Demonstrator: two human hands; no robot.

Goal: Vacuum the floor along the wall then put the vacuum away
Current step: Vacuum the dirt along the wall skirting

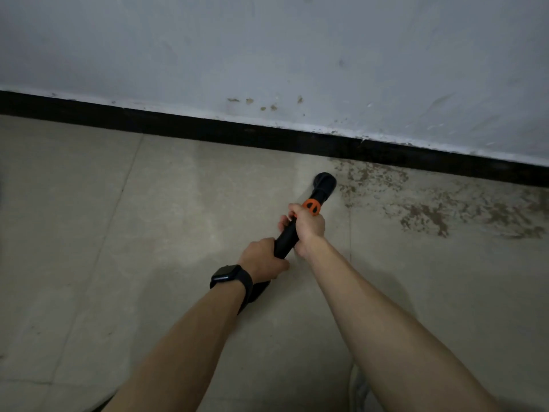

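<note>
Though it fills the top of the view, wall [267, 40]: pale grey, cut off on three sides, scuffed and brown-spotted just above the skirting.
Floor [89, 233]: beige tiles with thin joints, running from the skirting down to the bottom edge; the light is dim and fine detail is hard to make out.
Skirting [208, 129]: black strip slanting across the whole view, both ends cut off, with ragged white paint along its top.
Forearms [401, 322]: bare, both entering from the bottom edge with elbows out of view, reaching toward the skirting.
Dirt [430, 215]: brown crumbly patch on the floor, spreading out from the foot of the skirting and running off the side of the view.
Vacuum [286, 236]: black tube pointing at the skirting; its rear part is mostly hidden under the left wrist, so the body's shape cannot be told.
Left hand [261, 260]: fingers wrapped round the tube's rear end, the hand farther from the skirting.
Right hand [309, 227]: clamped round the tube nearer the skirting, just behind the collar.
Watch [227, 273]: dark, on the left wrist.
Pale shape [359, 388]: at the bottom edge, far from the skirting, partly behind the right forearm; too blurred to name.
Nozzle [324, 182]: black and round, low over the floor just short of the skirting, at the edge of the dirt; whether it touches the tile cannot be told.
Collar [311, 207]: orange ring on the tube, between nozzle and right hand.
</note>
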